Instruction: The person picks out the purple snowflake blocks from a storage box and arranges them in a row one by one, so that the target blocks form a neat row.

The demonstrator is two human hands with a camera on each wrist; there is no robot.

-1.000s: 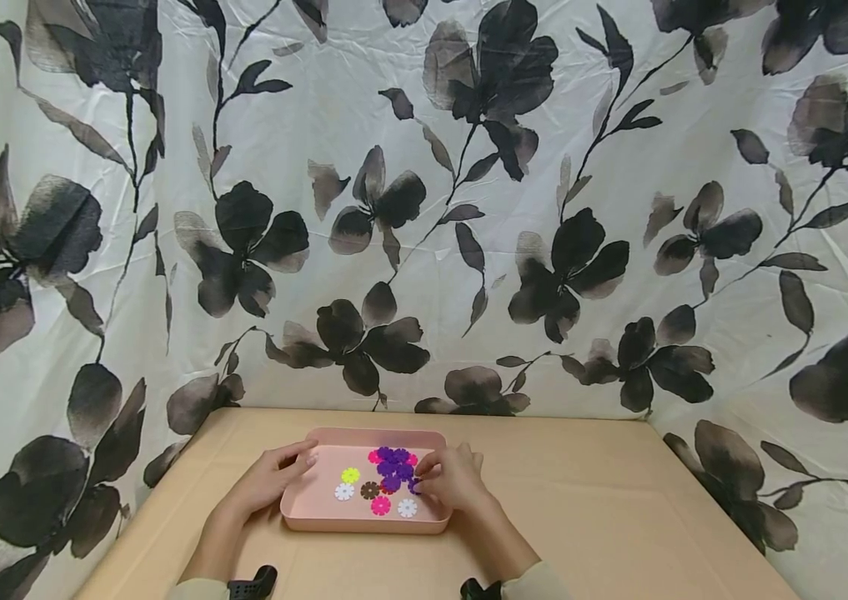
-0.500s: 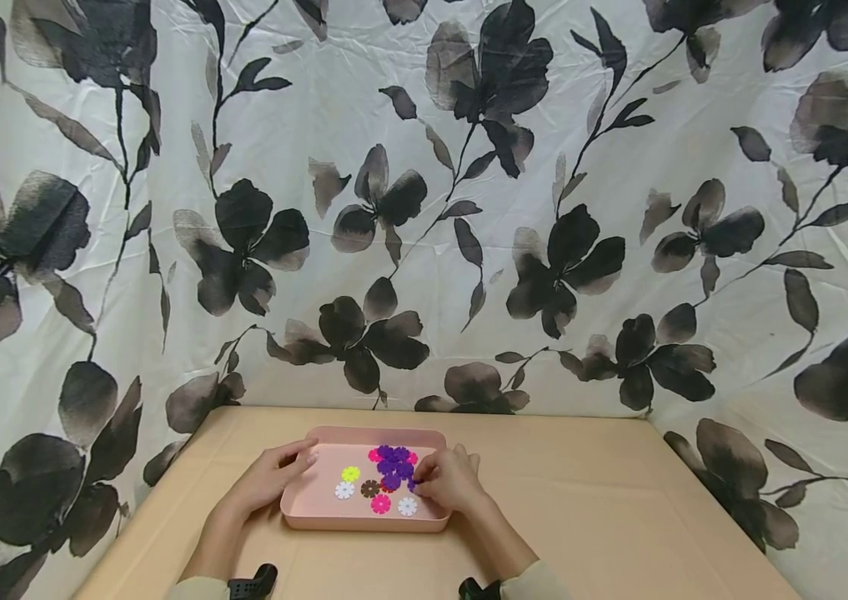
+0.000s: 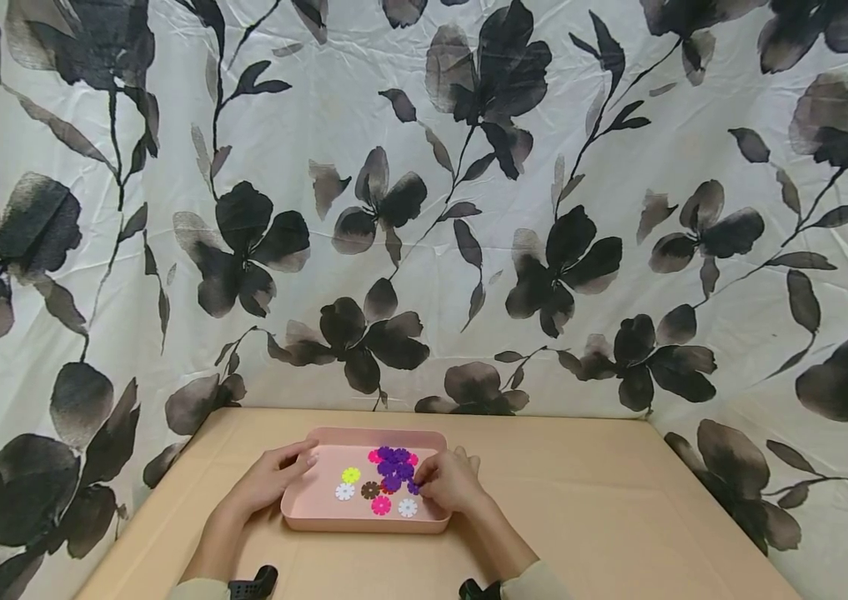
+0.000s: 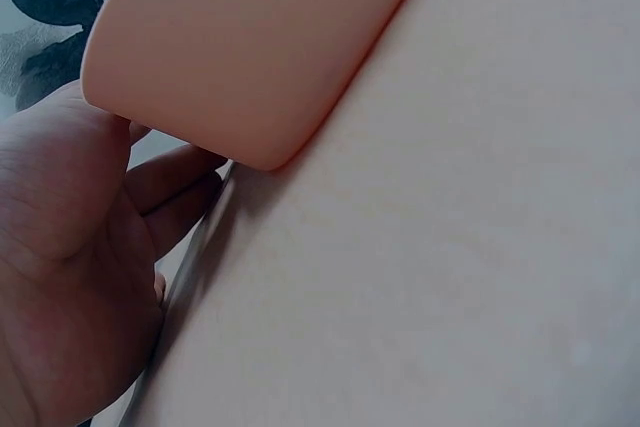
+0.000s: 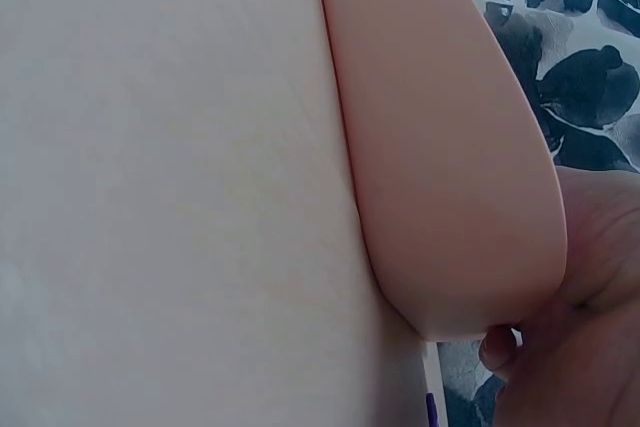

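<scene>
A pink tray (image 3: 363, 525) lies on the tan table (image 3: 589, 508). In it are flower-shaped discs: a purple cluster (image 3: 393, 465), a yellow one (image 3: 350, 475), a brown one (image 3: 369, 489), a pink one (image 3: 381, 504) and two white ones (image 3: 408, 507). My left hand (image 3: 269, 479) holds the tray's left rim, fingers over the edge. My right hand (image 3: 449, 483) is at the tray's right side, its fingertips pinching a purple disc (image 3: 413, 486). The wrist views show the tray's outer wall (image 4: 240, 47) (image 5: 440, 167) beside each hand (image 4: 60, 277) (image 5: 580, 347).
A white cloth with black flowers (image 3: 424, 208) hangs behind and at both sides of the table. Bare tabletop (image 3: 619, 517) stretches to the right of the tray, with a narrower strip (image 3: 191, 492) on the left.
</scene>
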